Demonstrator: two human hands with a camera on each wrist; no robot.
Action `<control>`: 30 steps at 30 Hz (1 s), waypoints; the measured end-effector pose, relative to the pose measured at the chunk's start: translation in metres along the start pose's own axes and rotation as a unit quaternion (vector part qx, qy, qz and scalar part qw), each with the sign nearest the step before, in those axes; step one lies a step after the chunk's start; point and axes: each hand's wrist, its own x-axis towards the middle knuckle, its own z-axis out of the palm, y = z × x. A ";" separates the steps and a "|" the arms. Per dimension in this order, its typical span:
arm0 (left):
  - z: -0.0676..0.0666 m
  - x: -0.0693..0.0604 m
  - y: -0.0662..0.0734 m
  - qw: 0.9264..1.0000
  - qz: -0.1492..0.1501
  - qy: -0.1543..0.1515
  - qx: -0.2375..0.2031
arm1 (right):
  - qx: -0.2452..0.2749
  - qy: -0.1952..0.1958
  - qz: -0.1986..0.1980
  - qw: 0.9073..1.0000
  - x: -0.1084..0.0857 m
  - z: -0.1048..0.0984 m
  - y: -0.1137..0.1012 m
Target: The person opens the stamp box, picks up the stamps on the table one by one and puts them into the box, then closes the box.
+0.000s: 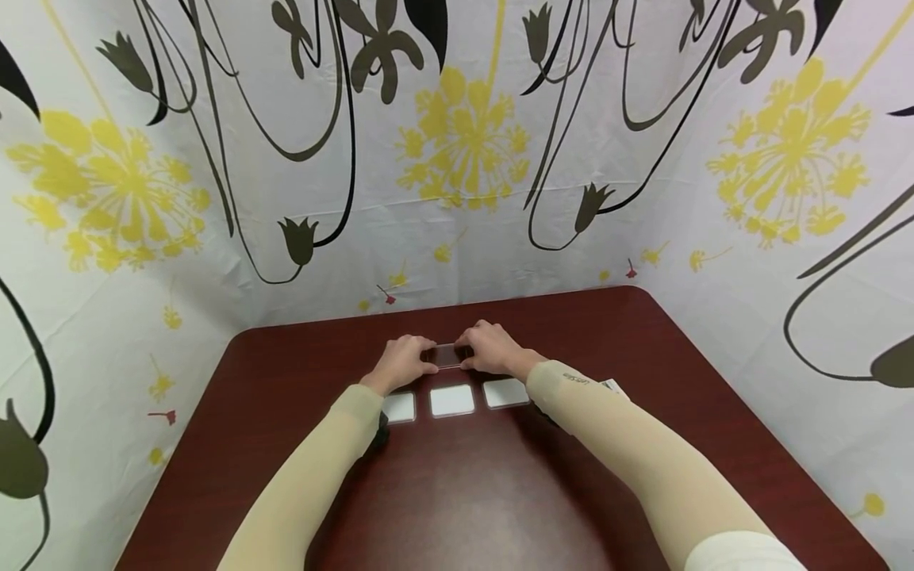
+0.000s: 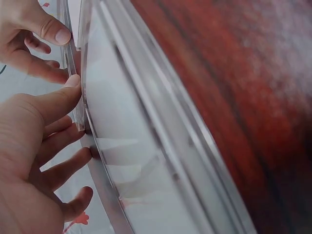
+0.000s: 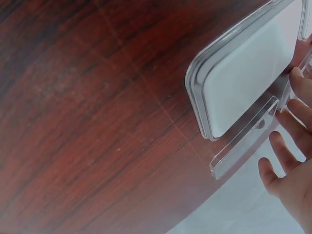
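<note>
Between both hands is a clear, flat, rectangular plastic piece [image 1: 448, 356], near the far side of the table. My left hand [image 1: 400, 363] pinches its left end, thumb on the near side and fingers beyond, as the left wrist view shows with the piece's edge [image 2: 74, 66]. My right hand [image 1: 493, 349] pinches the right end; in the right wrist view this hand [image 3: 297, 161] is partly cut off. Just nearer stand three clear cases with white inside: a left one [image 1: 400, 408], a middle one [image 1: 452, 400] and a right one [image 1: 505, 392]. The forearms partly cover the outer two.
The dark red table [image 1: 457, 492] has rounded far corners and meets a patterned cloth [image 1: 457, 238]. Another clear strip [image 3: 243, 141] lies beyond the right case. A small whitish item [image 1: 614, 387] shows past the right forearm, mostly hidden.
</note>
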 end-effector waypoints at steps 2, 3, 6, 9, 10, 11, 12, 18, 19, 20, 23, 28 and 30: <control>0.000 0.000 0.000 1.000 -0.001 0.000 -0.001 | 0.001 0.001 0.000 1.000 0.000 0.000 0.000; 0.000 0.000 0.000 1.000 -0.002 -0.001 0.000 | 0.001 0.001 0.000 1.000 0.001 0.000 0.000; 0.000 0.000 -0.001 1.000 -0.006 -0.004 -0.006 | 0.007 0.002 0.000 1.000 0.001 0.000 0.000; 0.000 -0.001 -0.002 1.000 -0.006 -0.003 -0.016 | 0.011 0.001 -0.001 1.000 0.001 0.000 0.000; 0.000 -0.001 -0.002 1.000 -0.006 -0.003 -0.019 | 0.013 0.001 -0.001 1.000 0.001 0.000 0.000; -0.001 -0.001 -0.002 1.000 -0.006 -0.004 -0.020 | 0.012 0.000 0.000 1.000 0.001 0.000 0.000; -0.001 -0.001 -0.003 1.000 -0.006 -0.004 -0.021 | 0.013 -0.001 0.000 1.000 0.001 0.000 0.000; -0.002 -0.002 -0.002 1.000 -0.013 -0.011 -0.019 | 0.011 -0.001 0.003 1.000 -0.001 0.001 0.001; -0.002 -0.002 -0.002 1.000 -0.015 -0.011 -0.020 | 0.010 0.000 0.002 1.000 -0.001 0.001 0.002; -0.003 -0.002 -0.002 1.000 -0.017 -0.012 -0.020 | 0.006 0.001 0.000 1.000 -0.002 0.002 0.002; -0.004 -0.002 0.000 0.999 -0.021 -0.016 -0.018 | 0.001 0.004 -0.004 1.000 -0.003 0.002 0.002; -0.007 -0.003 0.000 0.999 -0.022 -0.017 -0.033 | -0.008 0.014 -0.009 1.000 -0.005 0.002 0.001; -0.009 -0.003 -0.001 0.999 -0.025 -0.013 -0.042 | -0.008 0.021 -0.014 1.000 -0.006 0.000 -0.001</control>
